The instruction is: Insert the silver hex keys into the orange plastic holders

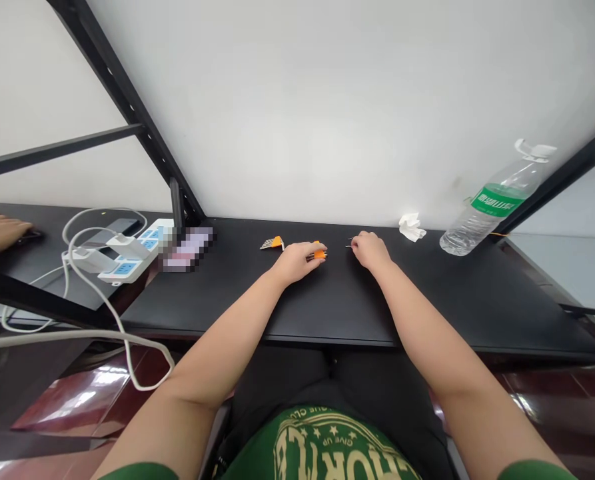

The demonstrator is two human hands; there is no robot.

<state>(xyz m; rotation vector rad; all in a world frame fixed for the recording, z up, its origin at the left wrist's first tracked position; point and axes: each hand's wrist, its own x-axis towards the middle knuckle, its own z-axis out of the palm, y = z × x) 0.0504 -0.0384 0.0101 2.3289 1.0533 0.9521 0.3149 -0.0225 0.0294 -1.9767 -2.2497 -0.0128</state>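
Left of the bottle [497,200], the left hand [295,263] grips an orange holder [320,254], probably to steady it, while the right hand [371,251], nearer the bottle, pinches what seems a thin metal rod [348,247].

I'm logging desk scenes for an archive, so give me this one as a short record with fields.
Left hand: the left hand holds an orange holder with metal pieces
Right hand: the right hand pinches a thin metal piece
Surface: black table
Left of hands: second orange holder, with metal rods, on the table
Right of hands: crumpled tissue, then a bottle with a green label
Further left: power strip with plugs and white cables
Other person: a co-worker's hand at the left edge
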